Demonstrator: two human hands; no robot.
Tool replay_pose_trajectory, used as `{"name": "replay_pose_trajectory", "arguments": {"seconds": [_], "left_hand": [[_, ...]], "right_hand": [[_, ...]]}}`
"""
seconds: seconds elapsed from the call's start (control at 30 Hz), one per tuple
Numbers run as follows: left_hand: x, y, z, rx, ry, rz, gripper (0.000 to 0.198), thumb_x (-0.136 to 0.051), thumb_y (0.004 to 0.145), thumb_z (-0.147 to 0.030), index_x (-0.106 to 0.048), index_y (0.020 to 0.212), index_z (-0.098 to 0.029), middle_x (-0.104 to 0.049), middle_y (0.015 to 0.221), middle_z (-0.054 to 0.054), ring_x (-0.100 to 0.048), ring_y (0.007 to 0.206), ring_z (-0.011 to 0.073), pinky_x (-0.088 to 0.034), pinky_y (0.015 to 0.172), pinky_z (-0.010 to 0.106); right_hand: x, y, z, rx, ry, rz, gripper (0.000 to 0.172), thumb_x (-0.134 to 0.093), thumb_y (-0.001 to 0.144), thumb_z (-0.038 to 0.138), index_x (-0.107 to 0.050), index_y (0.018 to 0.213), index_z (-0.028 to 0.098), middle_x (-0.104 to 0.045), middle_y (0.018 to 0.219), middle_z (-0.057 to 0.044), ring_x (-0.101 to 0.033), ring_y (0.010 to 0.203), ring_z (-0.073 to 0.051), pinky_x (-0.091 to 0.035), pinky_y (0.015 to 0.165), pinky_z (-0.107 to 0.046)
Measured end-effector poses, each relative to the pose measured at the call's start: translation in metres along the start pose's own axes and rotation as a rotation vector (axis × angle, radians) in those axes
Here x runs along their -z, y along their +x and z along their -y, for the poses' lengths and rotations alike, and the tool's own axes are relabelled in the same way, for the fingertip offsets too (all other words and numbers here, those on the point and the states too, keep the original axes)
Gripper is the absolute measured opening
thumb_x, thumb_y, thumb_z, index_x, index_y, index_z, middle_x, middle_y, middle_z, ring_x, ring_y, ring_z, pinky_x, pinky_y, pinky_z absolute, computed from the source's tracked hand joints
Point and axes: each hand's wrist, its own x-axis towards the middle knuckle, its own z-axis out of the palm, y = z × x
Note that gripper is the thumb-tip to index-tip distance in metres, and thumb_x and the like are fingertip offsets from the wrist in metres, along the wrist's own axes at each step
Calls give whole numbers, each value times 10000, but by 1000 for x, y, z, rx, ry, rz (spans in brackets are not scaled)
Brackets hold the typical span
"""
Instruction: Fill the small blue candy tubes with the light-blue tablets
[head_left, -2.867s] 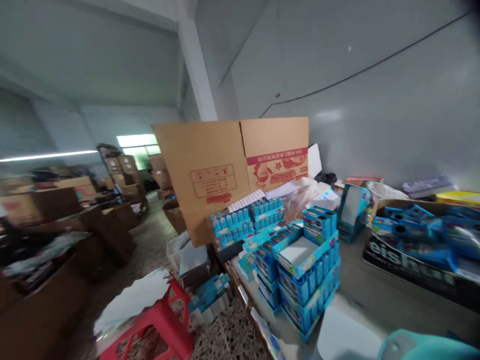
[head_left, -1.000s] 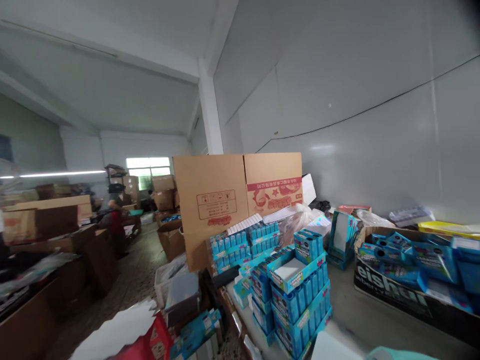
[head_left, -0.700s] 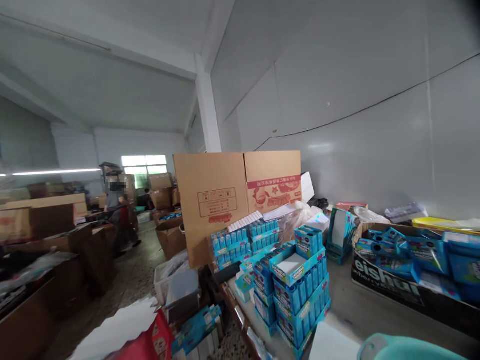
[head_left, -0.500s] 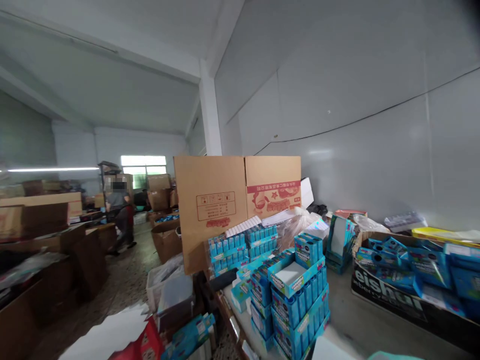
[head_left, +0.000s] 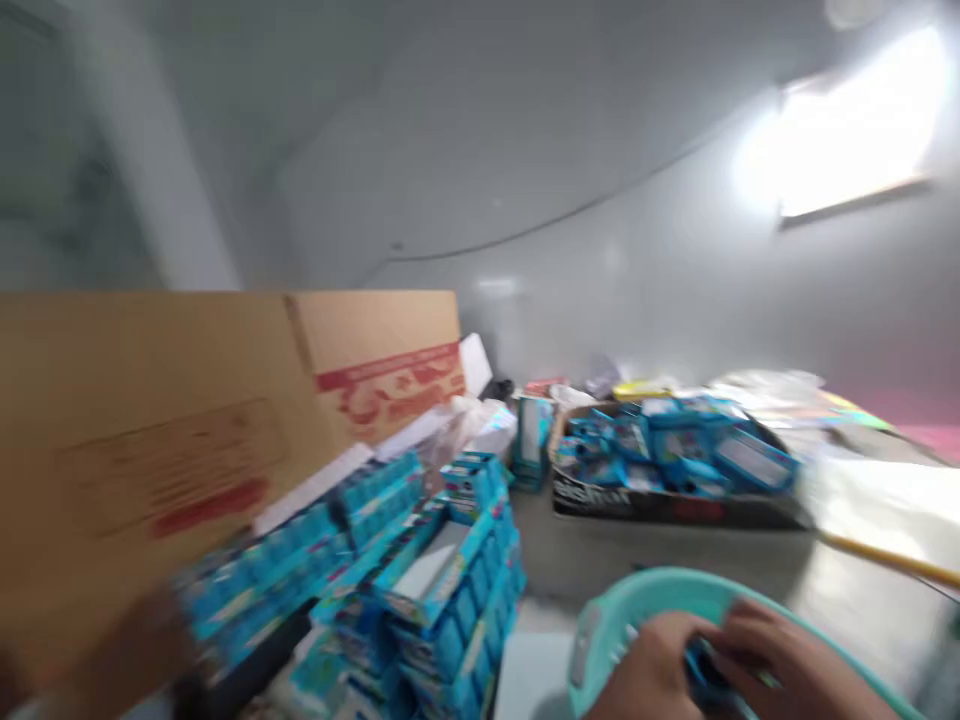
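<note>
Over a teal basin [head_left: 652,585] at the lower right, my left hand [head_left: 649,670] and my right hand [head_left: 799,665] are close together, fingers curled. Between them is a small blue box [head_left: 705,668], gripped by both; motion blur and the fingers hide much of it. Small white pieces show inside the basin beside my left hand. To the left of the basin stand stacked blue display trays [head_left: 457,600] of small boxes. The top tray is partly filled, with a few boxes at its far end.
A black carton [head_left: 675,508] heaped with blue boxes sits beyond the basin on the grey table. Large cardboard panels [head_left: 150,400] rise at the left behind more filled trays [head_left: 277,560]. White sheeting [head_left: 877,500] lies at the right, under a bright window [head_left: 855,130].
My view has swung to the right, so the walkway and the distant person are out of sight. The basin, the window and both my hands with the blue box have come into view.
</note>
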Motion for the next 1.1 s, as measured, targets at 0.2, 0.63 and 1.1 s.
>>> {"name": "replay_pose_trajectory", "arguments": {"seconds": [0.2,0.63,1.1], "left_hand": [[1,15,-14,-71,55,13,406,-586,758,-248,-653,1152,-173,-681,1223,97,-613,1126,273,-470,1012,382],[-1,19,-4,120,135,-21,469,-552,836,-333,-552,1276,-172,-684,1183,101,-660,1043,277,-509,895,364],[3,17,-6,109,87,48,394,-586,788,-304,-708,1138,-170,-729,1084,108,-680,1019,293,-502,846,339]], "right_hand": [[14,-5,37,-164,5,10,194,-615,846,62,-760,829,190,-678,909,-56,-636,848,-190,-510,790,-306],[-8,-4,21,-53,330,-243,207,-573,947,193,-760,1035,180,-741,1076,-56,-686,1006,-165,-541,914,-278],[-4,-20,24,8,137,110,524,-199,1062,549,-470,1478,382,-337,1602,18,-171,1533,-259,50,1220,-616]]}}
